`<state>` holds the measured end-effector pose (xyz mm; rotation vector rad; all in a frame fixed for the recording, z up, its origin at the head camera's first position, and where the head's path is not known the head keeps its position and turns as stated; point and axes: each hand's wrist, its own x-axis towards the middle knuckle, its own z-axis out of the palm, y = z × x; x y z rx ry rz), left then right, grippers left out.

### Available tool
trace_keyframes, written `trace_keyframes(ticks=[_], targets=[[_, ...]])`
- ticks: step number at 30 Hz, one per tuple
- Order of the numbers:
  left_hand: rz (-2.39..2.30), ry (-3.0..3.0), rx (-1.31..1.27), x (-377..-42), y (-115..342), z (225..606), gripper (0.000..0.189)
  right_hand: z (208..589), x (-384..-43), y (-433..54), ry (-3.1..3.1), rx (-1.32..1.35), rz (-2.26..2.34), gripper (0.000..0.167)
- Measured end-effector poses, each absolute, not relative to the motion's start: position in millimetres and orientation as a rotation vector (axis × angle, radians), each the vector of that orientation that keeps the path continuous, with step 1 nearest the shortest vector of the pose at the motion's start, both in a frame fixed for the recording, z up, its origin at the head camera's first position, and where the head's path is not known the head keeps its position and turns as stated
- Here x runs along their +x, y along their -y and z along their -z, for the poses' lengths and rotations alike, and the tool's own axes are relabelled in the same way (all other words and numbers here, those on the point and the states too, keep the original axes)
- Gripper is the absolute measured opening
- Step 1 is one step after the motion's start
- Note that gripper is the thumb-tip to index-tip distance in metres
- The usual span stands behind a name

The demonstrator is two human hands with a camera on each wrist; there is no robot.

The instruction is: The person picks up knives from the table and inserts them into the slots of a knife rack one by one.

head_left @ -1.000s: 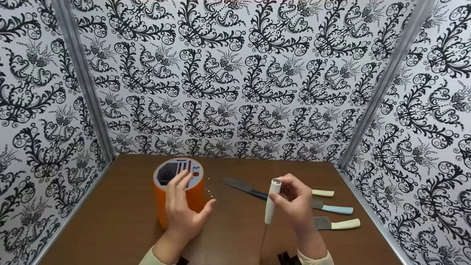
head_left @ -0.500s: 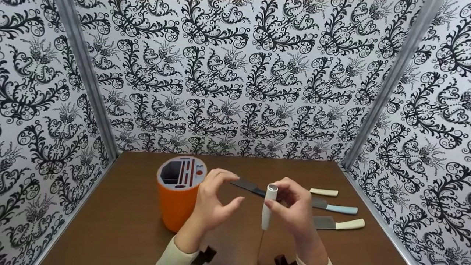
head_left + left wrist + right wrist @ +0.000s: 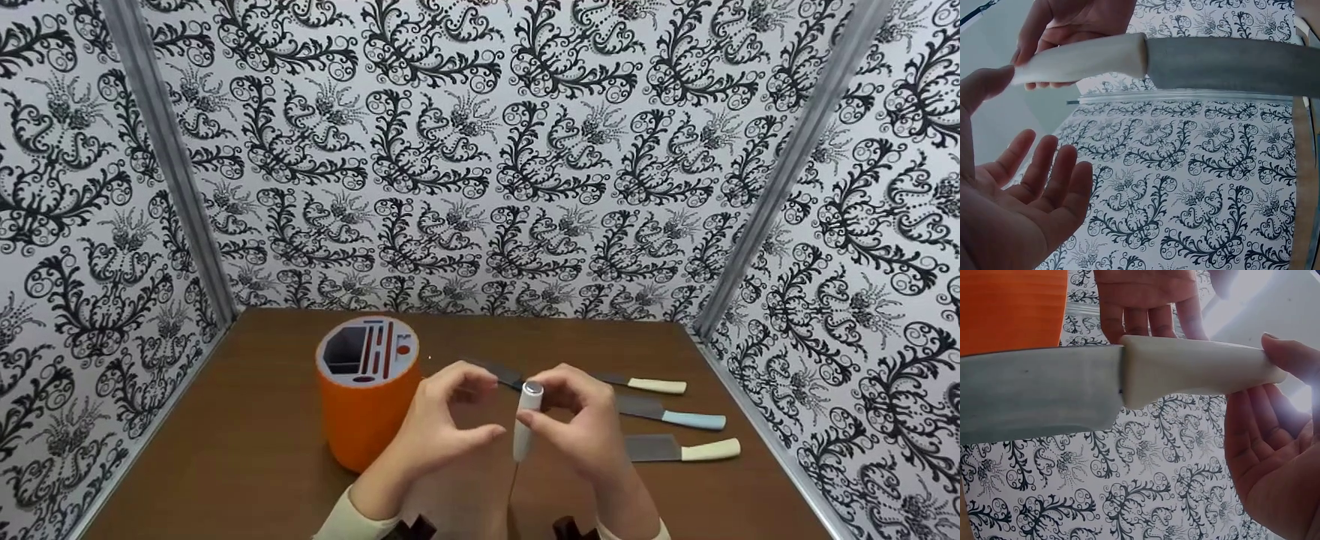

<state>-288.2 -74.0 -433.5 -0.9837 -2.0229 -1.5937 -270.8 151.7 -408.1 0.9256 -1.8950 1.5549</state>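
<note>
My right hand [image 3: 589, 424] pinches a knife [image 3: 521, 435] by the top of its white handle, thumb on one side and fingers on the other. The knife stands upright in the air, its wide grey blade [image 3: 1230, 64] pointing down. To its left is my left hand [image 3: 439, 424], fingers loosely bent and thumb extended, with the thumb tip right by the handle. In the right wrist view, the left fingers show behind the white handle [image 3: 1196, 368]. An orange round knife block [image 3: 367, 420] with a grey slotted top stands left of both hands.
Right of my right hand lie a small cream-handled knife [image 3: 656, 385], a light-blue-handled knife [image 3: 694, 420] and a cream-handled cleaver [image 3: 709, 450]. A dark knife [image 3: 495, 371] lies behind the hands, partly hidden. Patterned walls [image 3: 480, 187] enclose the brown table [image 3: 247, 420].
My left hand has moved right, from in front of the knife block to beside the held knife. My right hand has brought the knife a little to the left.
</note>
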Motion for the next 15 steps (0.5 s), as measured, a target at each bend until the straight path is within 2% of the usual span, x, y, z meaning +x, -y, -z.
trace_keyframes(ticks=[9, 15], targets=[[1.642, 2.171, -0.951, -290.3, 61.4, 439.2, 0.049, 411.2, -273.2, -149.0, 1.921, 0.934, -1.569, 0.03], [1.693, 2.159, -0.946, -294.6, 56.1, 447.8, 0.039, 413.8, -275.5, -145.0, 1.883, 0.946, -1.595, 0.03]])
